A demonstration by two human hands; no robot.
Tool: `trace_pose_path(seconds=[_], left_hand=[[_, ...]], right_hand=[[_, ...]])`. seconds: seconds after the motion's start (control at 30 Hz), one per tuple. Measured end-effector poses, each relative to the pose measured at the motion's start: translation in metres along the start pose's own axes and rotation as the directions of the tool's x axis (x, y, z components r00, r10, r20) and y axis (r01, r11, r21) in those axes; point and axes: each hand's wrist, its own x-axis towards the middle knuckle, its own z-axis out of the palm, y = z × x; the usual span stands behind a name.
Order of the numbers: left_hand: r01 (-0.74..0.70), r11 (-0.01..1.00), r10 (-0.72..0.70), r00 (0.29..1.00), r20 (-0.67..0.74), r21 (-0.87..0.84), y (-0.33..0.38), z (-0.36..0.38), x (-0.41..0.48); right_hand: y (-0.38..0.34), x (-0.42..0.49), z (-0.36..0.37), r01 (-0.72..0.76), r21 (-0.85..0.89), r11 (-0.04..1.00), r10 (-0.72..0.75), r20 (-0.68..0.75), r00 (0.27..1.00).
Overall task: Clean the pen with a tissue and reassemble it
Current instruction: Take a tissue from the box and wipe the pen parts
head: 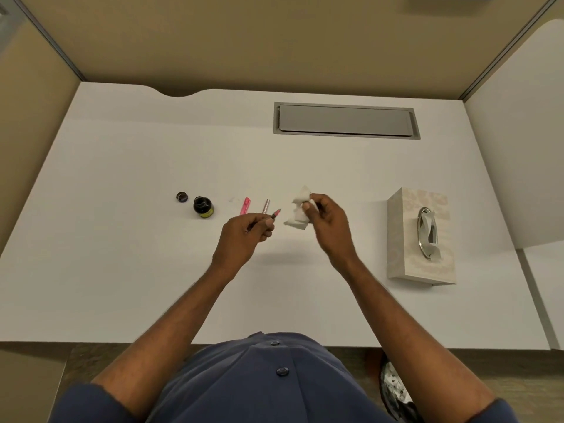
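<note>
Left hand [244, 232] grips the pen section [275, 214], long axis aimed nib-first at the crumpled tissue [297, 209] pinched in the right hand [325, 215], just beside the nib, apparently not touching, above the bench [152, 270].

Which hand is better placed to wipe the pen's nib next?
Right, probably. The right hand pinches the tissue, just beside the nib end of the pen piece that the left hand grips and points toward it.
</note>
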Motion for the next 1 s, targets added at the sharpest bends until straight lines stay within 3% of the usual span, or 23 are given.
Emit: trace_pose_path(seconds=[0.07, 0.17, 0.33, 0.47, 0.6, 0.7, 0.77, 0.83, 0.9, 1.0], left_hand=[[0.204, 0.931, -0.202, 0.979, 0.038, -0.302, -0.003, -0.008, 0.0], [0.426, 0.683, -0.379, 0.901, 0.21, -0.593, -0.006, -0.02, 0.005], [0.491, 0.451, -0.311, 0.869, 0.384, -0.746, 0.002, -0.025, 0.006], [0.445, 0.286, -0.298, 0.883, 0.362, -0.849, 0.016, -0.019, 0.006], [0.375, 0.247, -0.354, 0.893, 0.278, -0.893, 0.023, -0.016, 0.011], [0.358, 0.275, -0.392, 0.889, 0.236, -0.892, 0.018, -0.018, 0.015], [0.36, 0.308, -0.419, 0.882, 0.214, -0.88, 0.014, -0.021, 0.016], [0.366, 0.299, -0.435, 0.874, 0.215, -0.881, 0.009, -0.026, 0.016], [0.374, 0.306, -0.439, 0.871, 0.218, -0.876, 0.007, -0.03, 0.016], [0.387, 0.303, -0.441, 0.867, 0.231, -0.871, 0.007, -0.031, 0.015]], right_hand=[[0.002, 0.005, -0.006, -0.082, 0.118, 0.99, 0.085, -0.027, 0.996], [0.004, 0.002, -0.004, -0.19, 0.245, 0.951, 0.184, 0.047, 0.982], [0.002, -0.02, 0.026, -0.222, 0.394, 0.892, 0.164, 0.176, 0.971], [0.002, -0.031, 0.057, -0.181, 0.286, 0.941, 0.134, 0.176, 0.975], [0.004, -0.04, 0.074, 0.125, 0.001, 0.992, -0.125, 0.048, 0.991], [0.004, -0.042, 0.08, 0.425, -0.214, 0.879, -0.397, 0.161, 0.903], [0.007, -0.039, 0.079, 0.489, -0.276, 0.827, -0.436, 0.233, 0.869], [0.008, -0.035, 0.076, 0.426, -0.272, 0.863, -0.349, 0.289, 0.891], [0.005, -0.034, 0.075, 0.265, -0.209, 0.941, -0.194, 0.308, 0.932], [0.001, -0.032, 0.079, 0.008, -0.026, 1.0, -0.002, 0.234, 0.972]])
